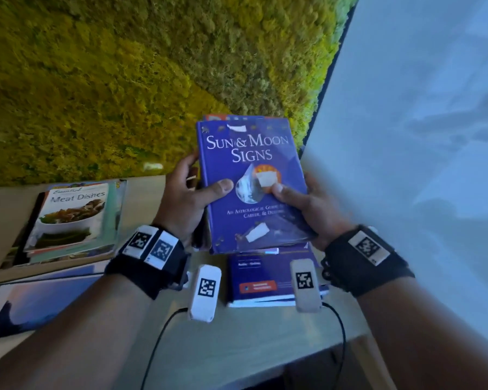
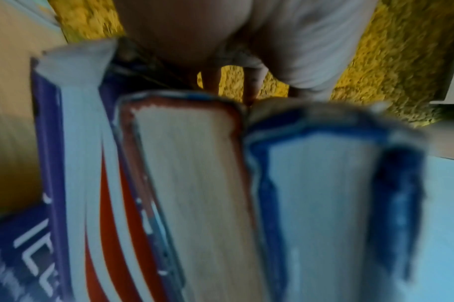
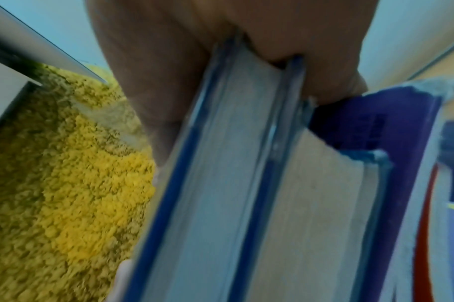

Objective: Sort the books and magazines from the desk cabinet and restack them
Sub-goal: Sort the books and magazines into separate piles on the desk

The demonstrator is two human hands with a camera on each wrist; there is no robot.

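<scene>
Both hands hold a small stack of books above the desk [image 1: 251,347]. The top one is the blue hardback "Sun & Moon Signs" [image 1: 251,164], with a red-edged book [image 1: 217,117] peeking out behind it. My left hand [image 1: 189,198] grips the stack's left edge, thumb on the cover. My right hand [image 1: 313,209] grips the lower right edge, thumb also on the cover. The wrist views show blurred page edges of the blue hardback [image 2: 324,204] [image 3: 220,163] and the red-edged book [image 2: 202,194] [image 3: 311,204] side by side.
A blue paperback [image 1: 265,280] lies on the desk under the held stack. At the left a pile is topped by a "Meat Dishes" magazine [image 1: 74,215], with a large purple-covered magazine [image 1: 40,302] in front of it. A moss wall [image 1: 124,80] stands behind; a pale wall [image 1: 420,136] runs along the right.
</scene>
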